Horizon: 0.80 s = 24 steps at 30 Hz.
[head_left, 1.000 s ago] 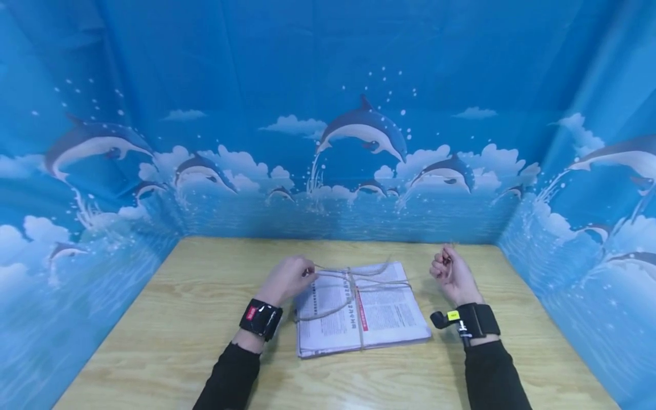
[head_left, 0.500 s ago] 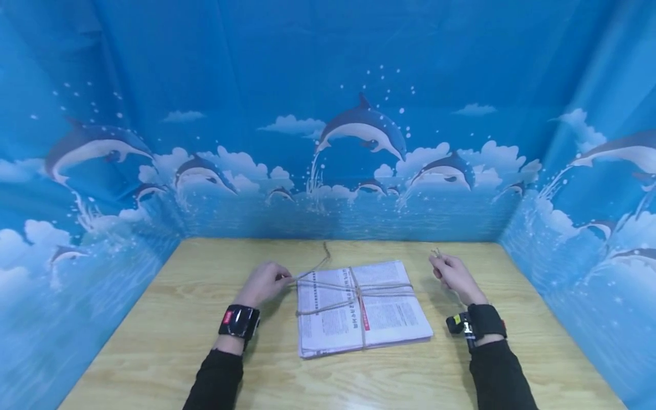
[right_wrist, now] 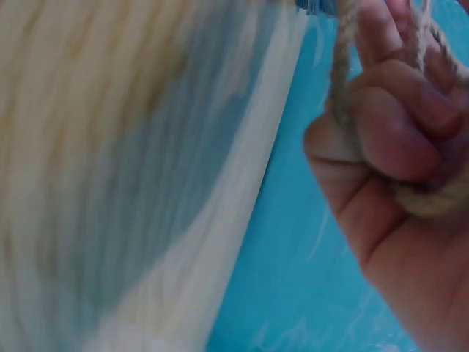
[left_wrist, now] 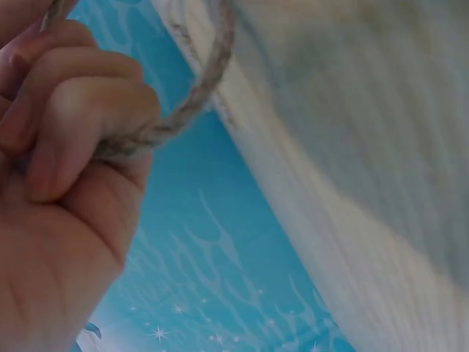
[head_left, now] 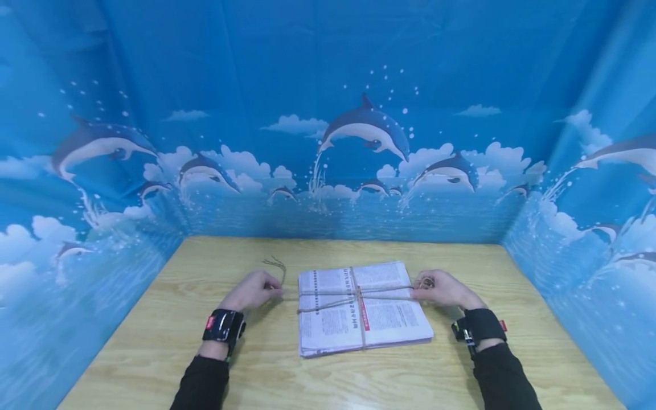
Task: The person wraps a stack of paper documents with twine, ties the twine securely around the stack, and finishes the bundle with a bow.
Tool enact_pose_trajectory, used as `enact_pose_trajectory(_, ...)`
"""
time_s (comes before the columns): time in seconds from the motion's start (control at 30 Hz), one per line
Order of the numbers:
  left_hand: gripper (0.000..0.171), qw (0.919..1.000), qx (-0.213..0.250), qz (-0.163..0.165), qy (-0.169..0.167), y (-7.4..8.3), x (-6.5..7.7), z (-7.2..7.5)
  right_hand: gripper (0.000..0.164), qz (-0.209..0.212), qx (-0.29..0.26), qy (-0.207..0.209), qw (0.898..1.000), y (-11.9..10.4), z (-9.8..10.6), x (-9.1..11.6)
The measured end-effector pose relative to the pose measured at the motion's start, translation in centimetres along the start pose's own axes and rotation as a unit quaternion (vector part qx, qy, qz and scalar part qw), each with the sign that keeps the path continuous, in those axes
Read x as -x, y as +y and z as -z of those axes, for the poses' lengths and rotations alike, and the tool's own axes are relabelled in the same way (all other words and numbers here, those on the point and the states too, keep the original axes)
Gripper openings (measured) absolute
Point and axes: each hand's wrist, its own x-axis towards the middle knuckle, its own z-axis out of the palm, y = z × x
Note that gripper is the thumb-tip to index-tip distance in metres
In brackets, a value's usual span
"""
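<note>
I'm watching the newspaper stack point(head_left: 392, 319) lying flat near the middle of the table point(head_left: 277, 370), so I'm making it the centre of my dial, twelve pointing away from the person. Twine point(head_left: 359, 294) is crossing the top sheet both ways, the strands meeting near the middle. Out at nine o'clock, just past the stack's edge, the left hand point(head_left: 253, 291) is gripping one length, fingers curling round it, while a frayed tail is sticking up beyond them toward ten. Over at half past two, the right hand point(head_left: 447, 289) is holding the other side right by the edge, and on the wrist view I'm seeing its fingers folding tightly round the cord, a loop showing. Black straps point(head_left: 223, 326) are circling both wrists below dark sleeves... and at twelve, the blue dolphin backdrop point(head_left: 287, 68) is hanging behind the table.
</note>
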Motion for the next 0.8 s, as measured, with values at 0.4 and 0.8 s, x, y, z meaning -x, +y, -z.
enact_pose_trajectory(0.4, 0.015, 0.9988, -0.039, -0.026, -0.013, -0.9, -0.3, -0.3, 0.017, 0.038, 0.058, -0.026, 0.997, 0.9, 0.4, 0.2)
enact_pose_trajectory(0.8, 0.03, 0.9873, -0.134, -0.069, 0.05, 2.3, -0.9, -3.1, 0.014, 0.002, 0.097, 0.027, 0.995, -0.7, -0.5, -0.2)
